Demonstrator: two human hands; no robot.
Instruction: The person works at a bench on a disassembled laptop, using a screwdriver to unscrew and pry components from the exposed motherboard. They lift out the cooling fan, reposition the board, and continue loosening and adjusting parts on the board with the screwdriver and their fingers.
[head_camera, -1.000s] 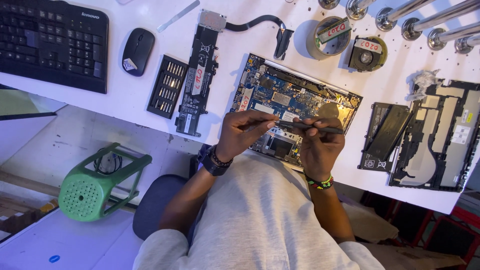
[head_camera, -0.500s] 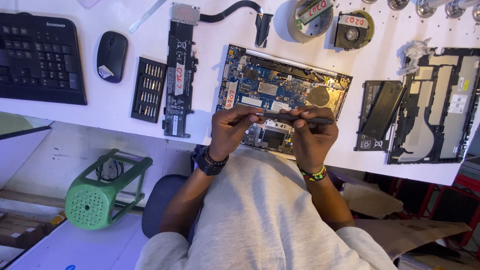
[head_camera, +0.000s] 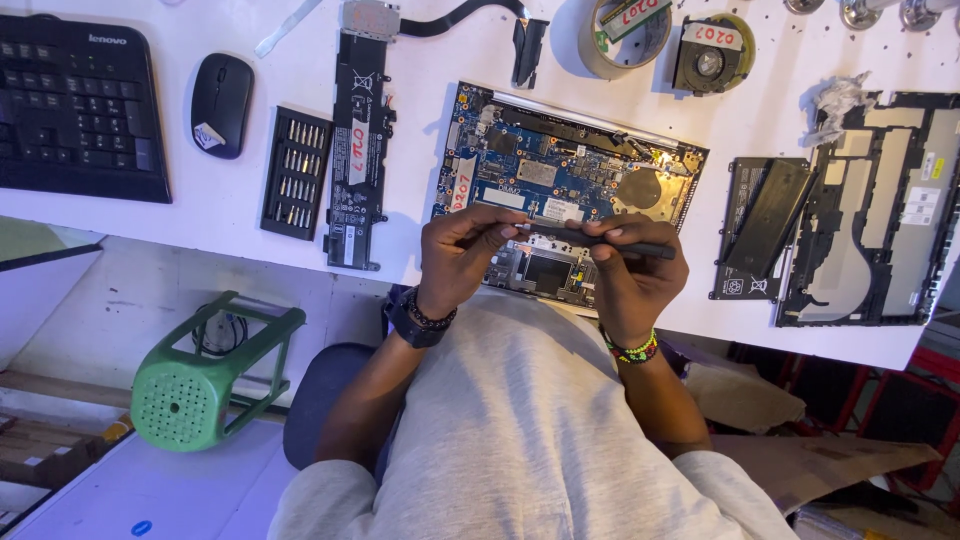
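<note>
Both hands meet over the open laptop board (head_camera: 560, 185) on the white table (head_camera: 230, 215). The left hand (head_camera: 455, 255) pinches the tip of a dark screwdriver (head_camera: 610, 240), and the right hand (head_camera: 625, 280) closes its grip on the handle. Left of the board lie a battery (head_camera: 358, 150), a bit set (head_camera: 296, 172), a mouse (head_camera: 221, 104) and a keyboard (head_camera: 75, 105). A green stool (head_camera: 190, 385) stands below the table.

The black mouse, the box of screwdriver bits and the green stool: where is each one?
black mouse (head_camera: 221, 104), head view, middle of its back.
box of screwdriver bits (head_camera: 296, 172), head view, centre of the rows of bits.
green stool (head_camera: 183, 398), head view, on its round perforated seat.
</note>
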